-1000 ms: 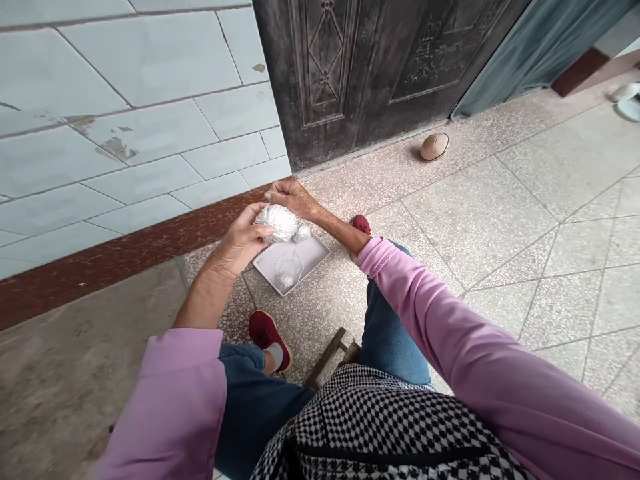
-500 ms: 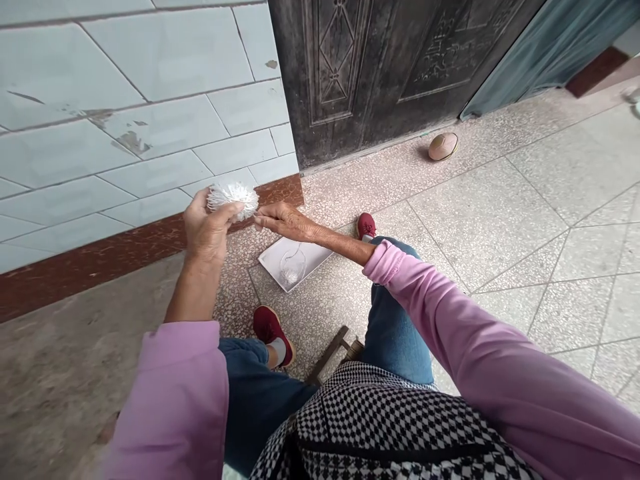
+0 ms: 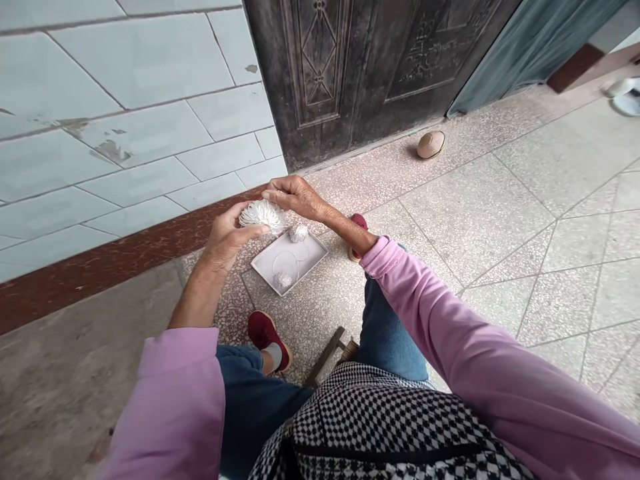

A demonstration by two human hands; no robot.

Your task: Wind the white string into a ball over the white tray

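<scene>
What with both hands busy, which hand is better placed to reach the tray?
Right, probably: the left hand grips the spiky ball; the right hand, fingertips by it, hovers nearer the tray.

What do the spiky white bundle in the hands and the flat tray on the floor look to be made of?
Spiky bundle, held in the left hand: probably thin metallic foil or plastic strips, silvery white and shiny; its fine stiff points radiate outward and catch the light. Tray: likely plastic or card, matte white; it looks flat and thin, with no gloss. Neither is certain.
</scene>
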